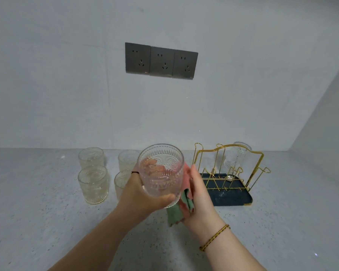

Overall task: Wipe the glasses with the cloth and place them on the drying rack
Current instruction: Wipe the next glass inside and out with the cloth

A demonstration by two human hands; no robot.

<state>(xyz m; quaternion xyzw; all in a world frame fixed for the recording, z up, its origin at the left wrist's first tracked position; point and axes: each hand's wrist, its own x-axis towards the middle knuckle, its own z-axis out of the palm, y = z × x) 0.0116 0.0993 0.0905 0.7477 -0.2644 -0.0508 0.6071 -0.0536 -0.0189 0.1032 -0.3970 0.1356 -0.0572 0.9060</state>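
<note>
While the left hand (139, 194) gripped the raised glass (160, 169) from the left and from below, with the thumb across the base and the fingers curled round the far side, the right hand (199, 192) pressed the cloth (181, 209) against the right wall of the glass. The fingers of the right hand that showed lay rather straight. The green and pink cloth was caught between palm and glass, and its loose end hung under the wrist. The glass was held over the counter (47, 192), tilted, with its mouth turned toward the camera.

The step in hand seemed to be the wiping of the outside of this glass. It had not yet gone to the drying rack (233, 197), which stood just to the right of the hands, a gold wire frame on a dark tray. One glass (237, 159) was already hanging upside down on a back prong, and the nearer prongs looked free. Four more glasses (93, 184) stood upright in a group on the left, apparently waiting.

Probably the next move called for turning the glass mouth down and lowering it over a free prong. The embossed wall should give a good grip, but a damp glass could slip, and it could knock the wire.
</note>
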